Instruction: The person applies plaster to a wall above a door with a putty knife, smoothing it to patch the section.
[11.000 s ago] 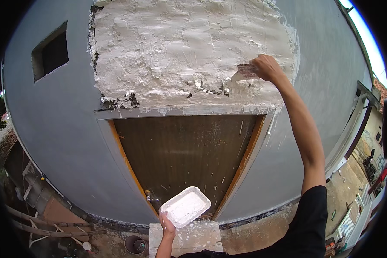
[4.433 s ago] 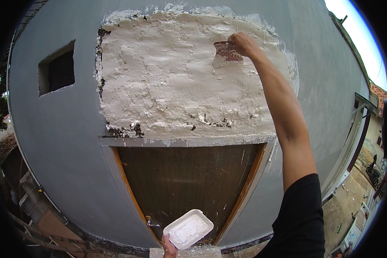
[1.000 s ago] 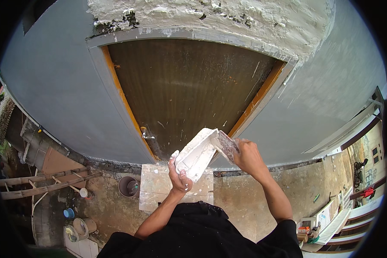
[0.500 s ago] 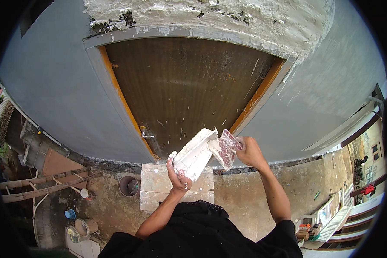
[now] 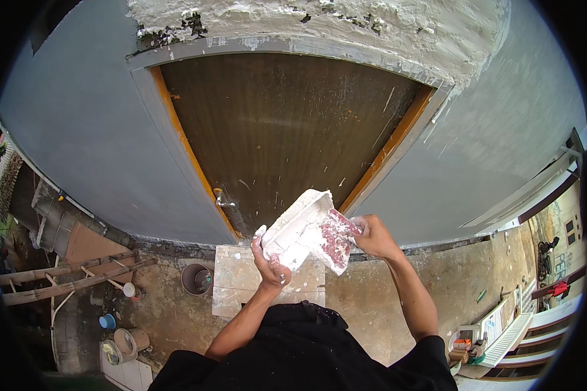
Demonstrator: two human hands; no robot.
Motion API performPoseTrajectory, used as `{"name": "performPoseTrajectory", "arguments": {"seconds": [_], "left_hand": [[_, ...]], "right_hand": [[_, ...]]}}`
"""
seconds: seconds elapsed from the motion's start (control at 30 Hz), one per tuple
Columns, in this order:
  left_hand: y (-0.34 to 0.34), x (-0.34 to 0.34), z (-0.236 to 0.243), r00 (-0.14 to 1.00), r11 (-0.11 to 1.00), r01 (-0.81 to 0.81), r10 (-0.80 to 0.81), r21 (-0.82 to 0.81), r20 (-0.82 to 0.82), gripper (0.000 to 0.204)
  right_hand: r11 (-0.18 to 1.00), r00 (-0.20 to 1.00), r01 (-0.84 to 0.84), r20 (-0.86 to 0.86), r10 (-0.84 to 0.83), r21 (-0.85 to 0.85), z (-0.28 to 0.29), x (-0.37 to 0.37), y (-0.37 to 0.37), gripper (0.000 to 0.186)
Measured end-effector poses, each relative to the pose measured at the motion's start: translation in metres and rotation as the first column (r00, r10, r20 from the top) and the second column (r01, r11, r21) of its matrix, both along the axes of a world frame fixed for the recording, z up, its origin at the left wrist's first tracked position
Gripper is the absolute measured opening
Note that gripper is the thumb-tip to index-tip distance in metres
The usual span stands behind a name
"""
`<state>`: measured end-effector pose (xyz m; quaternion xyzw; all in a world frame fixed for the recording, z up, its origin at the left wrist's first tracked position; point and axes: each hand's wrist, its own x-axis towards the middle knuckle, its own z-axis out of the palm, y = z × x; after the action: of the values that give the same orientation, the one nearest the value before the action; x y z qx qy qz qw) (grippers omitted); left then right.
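Up at eleven o'clock from the tray [image 5: 292,236], dark patches [image 5: 192,25] show through the white coat [image 5: 267,23]: that corner looks unfinished. Below, the left hand [image 5: 274,270] is closed round the tray's seven o'clock end, white paste inside. On the tray's four o'clock side the scraper [image 5: 338,242] overlaps the rim, pinched by the right hand [image 5: 374,237]. Toward one o'clock the coat looks mostly covered, but rough.

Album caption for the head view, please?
Left hand grips white tray, right hand a reddish scraper, before a door.
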<state>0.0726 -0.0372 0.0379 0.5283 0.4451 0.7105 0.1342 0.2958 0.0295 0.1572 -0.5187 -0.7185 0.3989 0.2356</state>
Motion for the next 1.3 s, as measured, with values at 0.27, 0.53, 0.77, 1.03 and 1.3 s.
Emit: {"name": "performPoseTrajectory", "arguments": {"seconds": [0.27,0.53,0.77,1.03,1.3], "left_hand": [[0.004,0.002,-0.01,1.0,0.997,-0.021,0.023,0.068,-0.017,0.079],[0.007,0.001,-0.017,0.997,0.993,-0.055,0.049,0.108,0.053,0.07],[0.008,0.002,-0.011,0.991,0.996,-0.041,0.031,0.074,0.133,0.074],[0.005,0.0,0.007,0.993,0.996,-0.02,0.03,-0.086,0.116,0.064],[0.003,0.001,0.006,0.997,0.999,-0.011,0.015,-0.052,0.079,0.062]], "right_hand": [[0.989,0.993,-0.11,0.039,0.114,-0.102,0.004,-0.021,-0.011,0.017],[0.911,0.962,-0.131,-0.273,0.021,-0.392,-0.037,-0.016,-0.01,0.014],[0.832,0.885,-0.147,-0.446,-0.131,-0.535,-0.047,-0.018,-0.021,0.017],[0.876,0.849,-0.126,-0.507,-0.148,-0.466,-0.053,0.003,-0.019,0.02],[0.942,0.979,0.198,-0.011,-0.203,0.27,0.021,0.015,-0.01,0.01]]}}
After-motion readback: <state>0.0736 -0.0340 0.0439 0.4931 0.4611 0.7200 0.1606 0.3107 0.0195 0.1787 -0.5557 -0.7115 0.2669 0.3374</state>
